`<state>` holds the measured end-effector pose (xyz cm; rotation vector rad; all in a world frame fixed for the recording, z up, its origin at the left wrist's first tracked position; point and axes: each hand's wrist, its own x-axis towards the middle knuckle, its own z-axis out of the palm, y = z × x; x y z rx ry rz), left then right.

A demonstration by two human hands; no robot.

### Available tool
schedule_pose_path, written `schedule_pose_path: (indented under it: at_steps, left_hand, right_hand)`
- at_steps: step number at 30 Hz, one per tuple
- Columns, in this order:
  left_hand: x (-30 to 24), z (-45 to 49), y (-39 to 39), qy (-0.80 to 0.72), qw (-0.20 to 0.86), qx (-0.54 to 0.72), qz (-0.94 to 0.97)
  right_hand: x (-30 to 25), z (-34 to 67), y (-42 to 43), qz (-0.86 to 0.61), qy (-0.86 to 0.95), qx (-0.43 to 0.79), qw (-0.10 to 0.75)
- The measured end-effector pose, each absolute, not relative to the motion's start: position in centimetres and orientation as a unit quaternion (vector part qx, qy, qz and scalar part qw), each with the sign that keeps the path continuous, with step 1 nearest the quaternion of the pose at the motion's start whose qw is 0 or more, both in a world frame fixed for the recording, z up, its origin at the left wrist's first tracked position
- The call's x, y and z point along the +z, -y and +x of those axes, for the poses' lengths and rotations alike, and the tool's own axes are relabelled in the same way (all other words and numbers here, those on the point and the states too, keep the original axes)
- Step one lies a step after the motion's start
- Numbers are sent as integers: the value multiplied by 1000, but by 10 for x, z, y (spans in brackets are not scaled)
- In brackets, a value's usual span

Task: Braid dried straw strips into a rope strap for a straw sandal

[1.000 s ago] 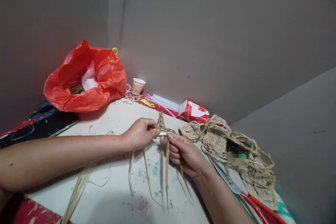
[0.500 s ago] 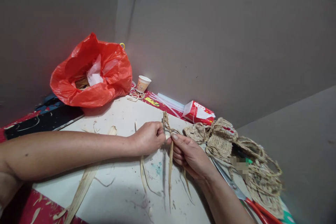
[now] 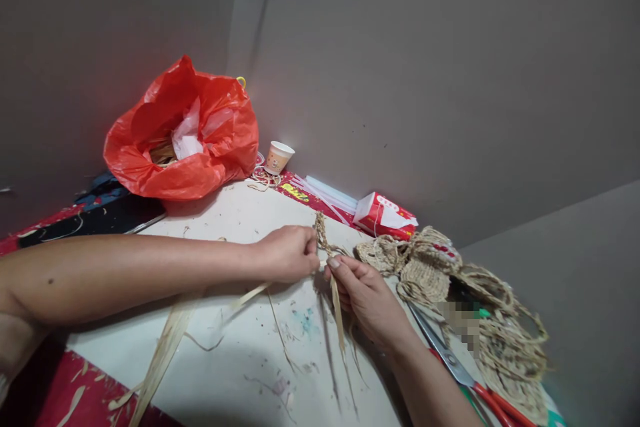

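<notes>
Between my hands is a short braid of dry, straw-coloured plant fibre, its knotted end pointing away from me. My right hand pinches it between thumb and forefinger, and loose strips hang down from that pinch toward me. Just left of it, my left hand is closed with a pale strip in its fingers; one end trails out below the wrist, and a bit shows between the two hands. Under my left forearm lies a wide dry husk strip on the white board.
A red plastic bag holding fibre stands at the back left. Beyond my hands are a paper cup, pale sticks and a red tissue pack. Woven fibre pieces and red-handled scissors lie at the right.
The strip in my left hand has swung out to the left below the wrist. The strips under my right hand have shifted slightly right. The whole view has moved a little.
</notes>
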<state>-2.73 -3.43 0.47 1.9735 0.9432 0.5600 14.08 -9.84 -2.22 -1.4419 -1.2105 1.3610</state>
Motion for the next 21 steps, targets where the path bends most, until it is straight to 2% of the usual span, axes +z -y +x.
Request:
schedule_pose_path:
  at_steps: [7, 9, 12, 17, 21]
  left_hand:
    - [18, -19, 29, -335, 720, 66, 604]
    - [15, -17, 32, -329, 749, 51, 574]
    - [8, -18, 35, -342, 691, 98, 629]
    - [-3, -21, 35, -313, 518, 207, 769]
    - [-7, -22, 34, -268, 476, 226, 807]
  right_hand:
    - [-22, 141, 99, -555, 488, 545, 395]
    - [-22, 141, 99, -549, 501, 541, 393]
    - [-20, 141, 99, -549, 526, 526, 381]
    - [-19, 141, 100, -561, 544, 501, 371]
    - [-18, 143, 101, -553, 531, 524, 370]
